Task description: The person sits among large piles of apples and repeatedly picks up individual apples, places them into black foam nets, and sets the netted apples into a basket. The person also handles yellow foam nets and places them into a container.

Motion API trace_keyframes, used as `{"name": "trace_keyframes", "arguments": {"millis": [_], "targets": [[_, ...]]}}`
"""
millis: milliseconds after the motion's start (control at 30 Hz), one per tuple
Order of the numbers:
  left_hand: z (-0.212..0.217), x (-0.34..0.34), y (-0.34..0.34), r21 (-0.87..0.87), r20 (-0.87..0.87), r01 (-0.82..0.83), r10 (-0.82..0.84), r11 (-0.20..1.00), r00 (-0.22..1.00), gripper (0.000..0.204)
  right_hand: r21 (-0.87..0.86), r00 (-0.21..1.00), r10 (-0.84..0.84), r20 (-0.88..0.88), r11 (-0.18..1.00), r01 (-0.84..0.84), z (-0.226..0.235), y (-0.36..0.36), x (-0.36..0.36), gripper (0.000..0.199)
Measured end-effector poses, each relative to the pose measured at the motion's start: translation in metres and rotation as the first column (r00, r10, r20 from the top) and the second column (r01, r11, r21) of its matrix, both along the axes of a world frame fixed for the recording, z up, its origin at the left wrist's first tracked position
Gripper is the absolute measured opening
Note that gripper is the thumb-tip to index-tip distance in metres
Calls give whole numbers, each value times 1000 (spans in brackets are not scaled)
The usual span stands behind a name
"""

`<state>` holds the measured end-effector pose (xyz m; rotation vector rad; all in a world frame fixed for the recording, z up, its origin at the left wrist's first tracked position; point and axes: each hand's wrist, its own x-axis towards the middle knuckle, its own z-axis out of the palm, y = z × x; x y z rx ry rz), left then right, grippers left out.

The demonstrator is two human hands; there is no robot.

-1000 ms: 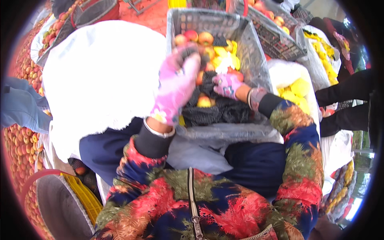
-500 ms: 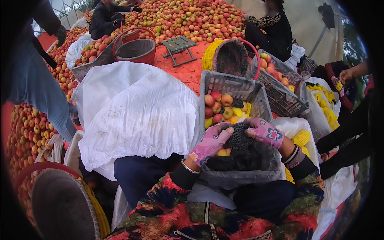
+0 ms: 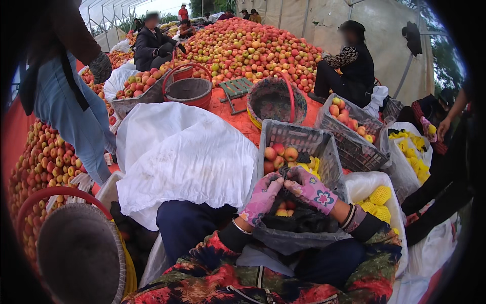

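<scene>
Right now, head view: left hand [image 3: 261, 198] and right hand [image 3: 312, 190], both in pink gloves, pinch the black netting [image 3: 298, 219] at the crate's near end, fingers closed on it. Best to keep an even grip either side so it doesn't snag. The grey crate [image 3: 301, 136] holds apples [image 3: 280, 154]; a white bag [image 3: 365, 184] alongside holds yellow foam sleeves [image 3: 379, 195].

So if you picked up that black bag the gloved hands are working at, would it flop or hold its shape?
Probably floppy: the black bag looks thin and crumpled, sagging in folds where the left hand and right hand pinch its mouth. It likely has some weight, since round fruit shows inside. That fruit would probably shift and roll when the bag is lifted.
</scene>
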<state>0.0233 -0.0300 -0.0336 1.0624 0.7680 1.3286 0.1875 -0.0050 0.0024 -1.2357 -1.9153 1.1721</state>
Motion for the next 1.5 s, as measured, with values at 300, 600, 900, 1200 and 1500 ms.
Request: {"name": "trace_keyframes", "arguments": {"millis": [300, 600, 900, 1200, 1500], "targets": [[-5, -2, 5, 28, -66, -7, 9, 1000, 998, 23, -75, 981, 111, -157, 989, -124, -9, 6, 9, 48], [-34, 6, 12, 295, -336, -21, 124, 955, 934, 50, 23, 993, 8, 114, 1000, -10, 17, -5, -1, 37], [-1, -4, 2, 325, -34, -69, 85, 943, 996, 35, 48, 994, -44, 105, 998, 39, -4, 12, 18, 28], [-6, -5, -6, 425, -700, 112, 248, 898, 670, 25, 497, 942, -261, 210, 859, 127, 4, 5, -3, 24], [-8, -22, 6, -176, 614, 427, -240, 887, 752, 31, 729, 827, -164, 538, 582, -359, 44, -22, -24, 27]]}}
